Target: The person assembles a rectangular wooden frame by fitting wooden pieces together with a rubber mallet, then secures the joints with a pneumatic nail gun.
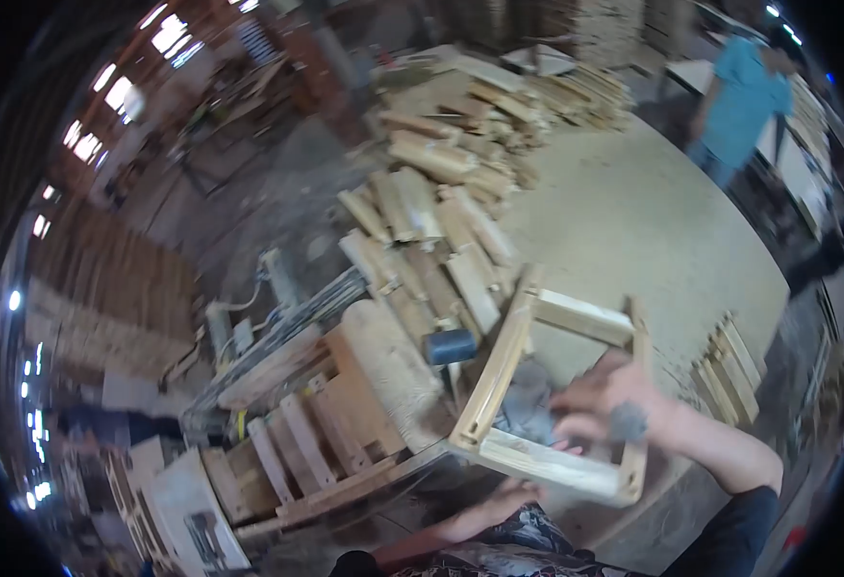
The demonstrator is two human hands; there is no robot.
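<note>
A four-sided wooden frame [501, 370] of pale rails and posts lies at the near edge of the table. My right hand [603, 396] reaches over its opening, fingers bent and apart, slightly blurred, with nothing visible in them. Beside those fingertips, inside the frame, sits a crumpled grey bundle [528, 402]. My left hand [503, 502] is low, below the frame's near rail [552, 464], close to my lap. Its fingers are too blurred to make out. A dark cylindrical mallet head [451, 346] lies just left of the frame.
Piles of cut wood pieces [431, 202] cover the left and far side of the tabletop [624, 212]. Several sticks [730, 370] lie at its right edge. Left stands a wooden rack with slats [297, 438]. A person in a blue shirt [744, 101] stands at the far right.
</note>
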